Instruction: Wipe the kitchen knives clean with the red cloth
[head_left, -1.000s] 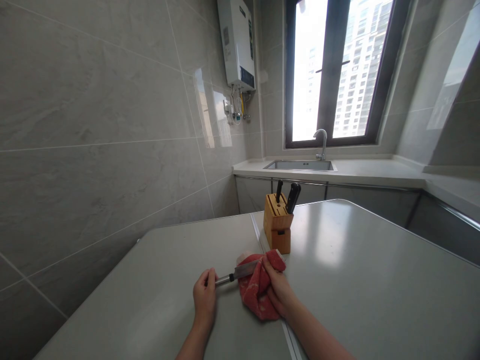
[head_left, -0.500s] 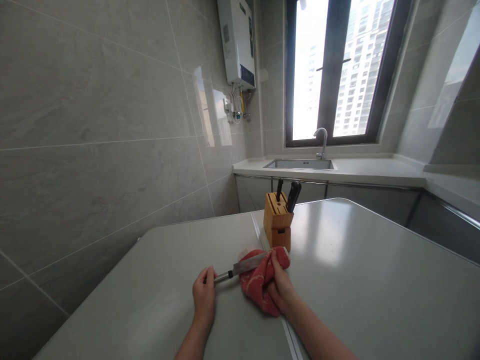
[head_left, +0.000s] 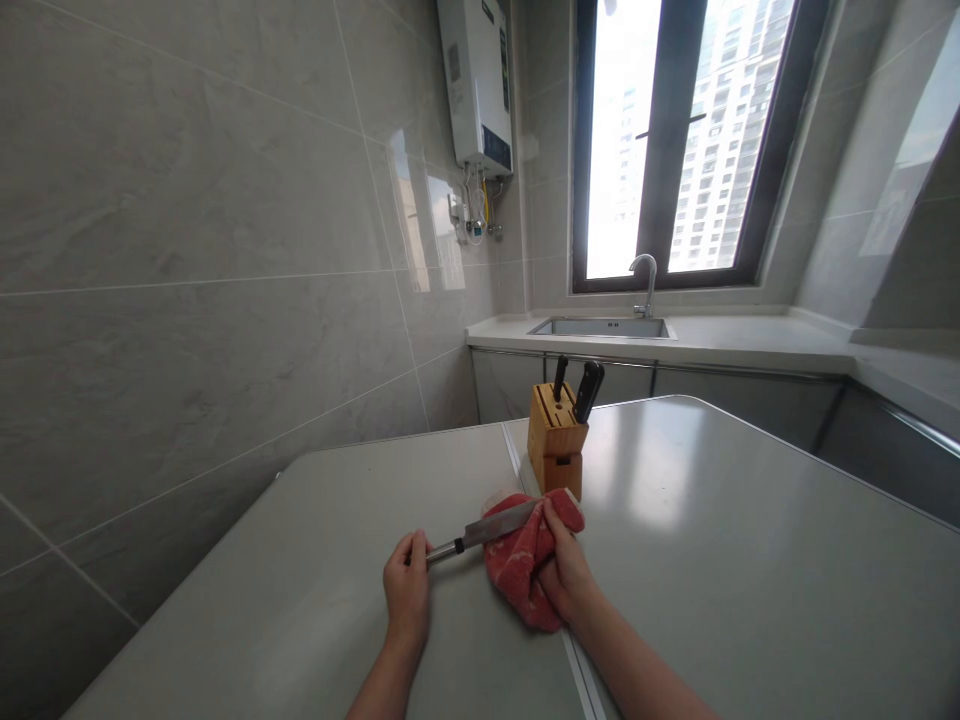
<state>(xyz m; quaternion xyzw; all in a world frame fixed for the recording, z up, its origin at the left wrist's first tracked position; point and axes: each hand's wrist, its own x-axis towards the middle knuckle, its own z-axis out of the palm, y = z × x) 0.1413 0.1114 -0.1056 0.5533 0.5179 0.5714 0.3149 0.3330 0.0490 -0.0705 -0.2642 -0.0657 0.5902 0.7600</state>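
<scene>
Our left hand (head_left: 406,590) is over the grey desk (head_left: 712,560), its left fingers (head_left: 409,562) clenched round the handle of a kitchen knife (head_left: 491,528). The blade points to our right, and its far end disappears into a red towel (head_left: 521,565). Our right hand (head_left: 566,578) grasps that towel around the blade, with its right fingers (head_left: 556,535) closed on the cloth, so the tip is hidden. A wooden knife block (head_left: 555,440) stands just beyond the towel.

We judge the knife to be stiff, fairly light and slippery along its smooth steel, so the handle is the firm place to hold it. The towel looks soft and will give under pressure, so we would not trust it to stop the edge; our fingers are safer kept toward the blade's back.
</scene>
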